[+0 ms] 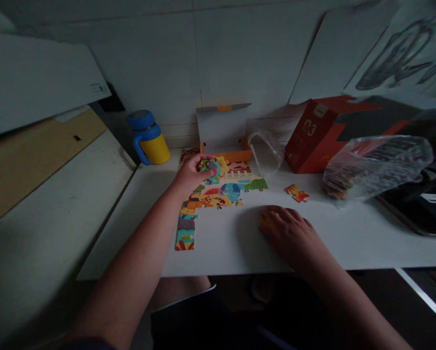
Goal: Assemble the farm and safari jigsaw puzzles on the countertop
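A partly joined colourful jigsaw puzzle [218, 192] lies on the white table [349, 233]. My left hand [194, 171] reaches to its far edge, fingers curled and pinching a puzzle piece [208, 166] against the assembled part. My right hand [289, 231] rests palm down on the table to the right of the puzzle, fingers together over an orange piece [264, 217] that shows at its fingertips. A loose red and yellow piece [297, 192] lies further right, apart from both hands.
A blue and yellow mug [148, 137] stands at the back left. Behind the puzzle are an open small box [223, 129] and a clear plastic bag [265, 150]. A red carton [323, 133] and a bag of pieces [374, 165] sit right. A dark tray [418, 209] lies far right.
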